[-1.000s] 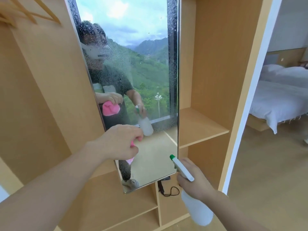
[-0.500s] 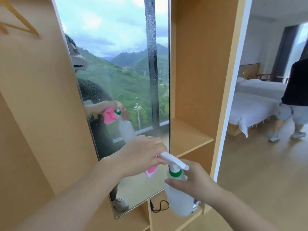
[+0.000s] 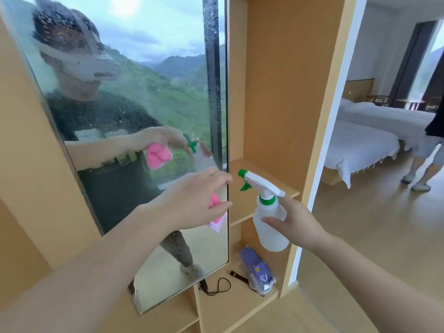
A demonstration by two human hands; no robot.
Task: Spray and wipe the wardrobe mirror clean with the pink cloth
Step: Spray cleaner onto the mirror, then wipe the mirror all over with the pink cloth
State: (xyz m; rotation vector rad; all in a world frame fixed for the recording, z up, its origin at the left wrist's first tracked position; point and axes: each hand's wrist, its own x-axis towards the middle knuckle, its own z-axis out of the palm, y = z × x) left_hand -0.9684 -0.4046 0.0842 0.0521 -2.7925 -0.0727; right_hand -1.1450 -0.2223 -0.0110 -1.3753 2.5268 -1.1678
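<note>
The tall wardrobe mirror (image 3: 144, 92) fills the left half of the view, speckled with spray droplets and streaks. My left hand (image 3: 192, 200) holds the pink cloth (image 3: 216, 212) in front of the mirror's lower right part, near its right edge; most of the cloth is hidden behind the hand. My right hand (image 3: 295, 224) grips the white spray bottle (image 3: 269, 219) round its body, to the right of the mirror. The bottle stands upright with its green nozzle pointing left towards the mirror.
Wooden wardrobe shelves (image 3: 264, 140) stand right of the mirror. On the bottom shelf lie purple slippers in a bag (image 3: 254, 270) and a black cable (image 3: 216, 284). Through the doorway are white beds (image 3: 360, 145) and a person's legs (image 3: 422, 164).
The view came closer to the mirror. My right hand moved the bottle right, away from the left hand, its nozzle now turned towards the mirror. My left hand still holds the cloth.
</note>
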